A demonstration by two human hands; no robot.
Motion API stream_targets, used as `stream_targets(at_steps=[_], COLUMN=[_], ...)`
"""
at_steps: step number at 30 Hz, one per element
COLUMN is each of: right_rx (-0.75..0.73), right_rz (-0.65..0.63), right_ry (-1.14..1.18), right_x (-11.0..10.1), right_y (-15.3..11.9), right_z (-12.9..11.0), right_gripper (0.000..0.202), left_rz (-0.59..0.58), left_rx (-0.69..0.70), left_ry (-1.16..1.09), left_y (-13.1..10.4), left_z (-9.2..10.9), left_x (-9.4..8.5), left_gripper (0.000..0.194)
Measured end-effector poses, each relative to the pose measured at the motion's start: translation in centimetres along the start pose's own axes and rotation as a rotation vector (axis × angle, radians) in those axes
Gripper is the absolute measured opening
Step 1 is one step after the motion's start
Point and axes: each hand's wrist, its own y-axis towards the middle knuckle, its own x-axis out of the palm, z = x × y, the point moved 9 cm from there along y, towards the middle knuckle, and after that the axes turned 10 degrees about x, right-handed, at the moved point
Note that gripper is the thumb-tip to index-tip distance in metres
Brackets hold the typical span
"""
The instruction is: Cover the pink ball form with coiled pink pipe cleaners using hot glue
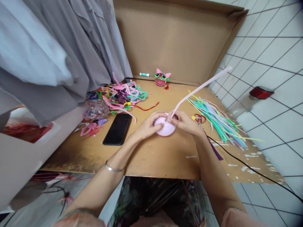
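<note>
A round, pale lilac coiled disc with a pink lower edge is held low over the table's middle. My left hand grips its left side, thumb on top and fingers round the far edge. At the disc's upper right, my right hand pinches the base of a long pale pink fuzzy stem. The stem rises to the upper right, its far end free. The fingers partly hide where stem and disc meet.
Left: a black phone, a tangled pile of coloured stems. Back: a glue stick, a small pink-eared head figure. Right: red-handled scissors, a bundle of straight stems, a black cable, a red-lidded jar.
</note>
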Motion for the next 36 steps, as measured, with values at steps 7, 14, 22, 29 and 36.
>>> stream_targets(at_steps=[7,14,22,29,36], right_rx=[0.004,-0.001,-0.007,-0.007,0.027], right_rz=[0.030,0.038,0.063,0.079,0.066], right_ry=[0.044,0.040,0.015,-0.012,-0.015], right_x=[-0.16,-0.03,-0.22,-0.25,-0.21], right_y=[-0.31,-0.24,-0.37,-0.38,-0.14], right_z=[0.41,0.69,0.52,0.73,1.03], right_gripper=[0.029,0.029,0.029,0.029,0.027], left_rz=[-0.015,-0.009,0.003,0.025,0.023], left_rx=[-0.008,-0.014,-0.031,-0.041,-0.042], left_ry=[-0.007,-0.022,-0.022,-0.035,-0.035], left_y=[0.11,0.16,0.17,0.19,0.21], left_z=[0.31,0.49,0.42,0.20,0.05], left_x=[0.45,0.46,0.44,0.41,0.39], left_gripper=[0.038,0.036,0.036,0.034,0.034])
